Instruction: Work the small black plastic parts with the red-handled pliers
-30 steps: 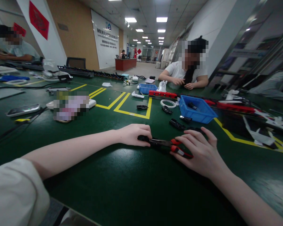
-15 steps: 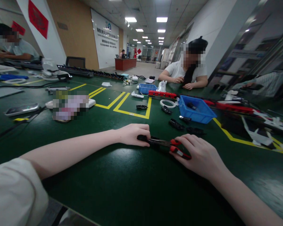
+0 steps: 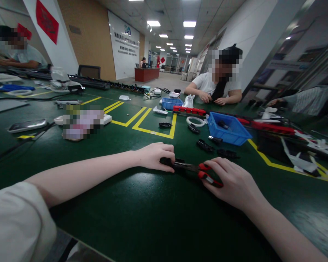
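My left hand (image 3: 157,155) is closed around a small black plastic part (image 3: 166,161) just above the green table (image 3: 142,211). Red-handled pliers (image 3: 207,176) are gripped in my right hand (image 3: 231,178). Their jaws point left and meet the black part at its right end; the exact contact is too dark to make out. Beyond my hands lie several similar black parts (image 3: 205,145). A blue bin (image 3: 228,129) behind them holds a few dark pieces.
A white ring-shaped coil (image 3: 195,121) and a red strip (image 3: 189,110) lie near a smaller blue bin (image 3: 171,103). Phone-like devices (image 3: 83,123) rest at left, with a cable. Yellow tape (image 3: 153,131) marks the table. Another person (image 3: 221,83) sits across.
The whole view has shifted slightly. Both hands keep their hold on the black part and the pliers, with almost no movement between them.
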A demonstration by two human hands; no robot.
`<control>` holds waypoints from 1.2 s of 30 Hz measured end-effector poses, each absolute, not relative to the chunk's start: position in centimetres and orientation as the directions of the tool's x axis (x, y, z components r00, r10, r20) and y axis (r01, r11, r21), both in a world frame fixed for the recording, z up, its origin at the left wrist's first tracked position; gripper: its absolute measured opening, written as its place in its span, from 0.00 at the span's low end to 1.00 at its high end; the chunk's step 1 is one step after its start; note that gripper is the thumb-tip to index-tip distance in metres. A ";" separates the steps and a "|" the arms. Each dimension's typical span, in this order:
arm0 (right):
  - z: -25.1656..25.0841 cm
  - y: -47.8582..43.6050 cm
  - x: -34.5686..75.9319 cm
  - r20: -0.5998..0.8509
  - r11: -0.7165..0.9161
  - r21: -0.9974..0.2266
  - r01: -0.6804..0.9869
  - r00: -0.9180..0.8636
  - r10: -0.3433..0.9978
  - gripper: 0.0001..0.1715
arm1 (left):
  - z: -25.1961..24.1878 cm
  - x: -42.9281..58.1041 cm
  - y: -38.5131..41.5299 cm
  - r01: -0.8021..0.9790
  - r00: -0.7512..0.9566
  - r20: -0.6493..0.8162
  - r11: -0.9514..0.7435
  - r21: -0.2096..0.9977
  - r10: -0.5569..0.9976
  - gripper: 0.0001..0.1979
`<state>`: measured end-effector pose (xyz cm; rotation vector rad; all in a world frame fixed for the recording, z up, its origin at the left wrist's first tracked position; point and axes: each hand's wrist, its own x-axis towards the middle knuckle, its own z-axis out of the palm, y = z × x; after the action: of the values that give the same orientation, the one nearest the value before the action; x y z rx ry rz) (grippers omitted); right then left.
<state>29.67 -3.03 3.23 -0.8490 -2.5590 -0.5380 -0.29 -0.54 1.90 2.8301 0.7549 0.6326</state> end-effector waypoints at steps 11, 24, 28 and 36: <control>3.2 -3.0 29.5 0.464 0.761 0.207 0.614 -0.747 0.476 0.16 | 2.6 -0.2 -1.0 0.473 0.785 0.361 -0.863 0.176 0.503 0.28; 3.3 -2.9 29.7 0.486 0.757 0.181 0.628 -0.726 0.486 0.22 | 2.7 -0.2 -1.0 0.491 0.767 0.381 -0.855 0.168 0.516 0.31; 3.1 -2.8 29.9 0.489 0.754 0.164 0.637 -0.716 0.498 0.23 | 2.8 -0.3 -1.0 0.469 0.766 0.403 -0.864 0.183 0.501 0.35; 3.2 -2.9 30.0 0.510 0.740 0.108 0.664 -0.676 0.532 0.22 | 2.9 -0.3 -0.7 0.341 0.881 0.225 -0.889 0.306 0.415 0.30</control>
<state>29.99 -2.89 3.19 -0.9106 -2.4877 -0.3953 -0.29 -0.70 2.91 2.7933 0.5713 0.4179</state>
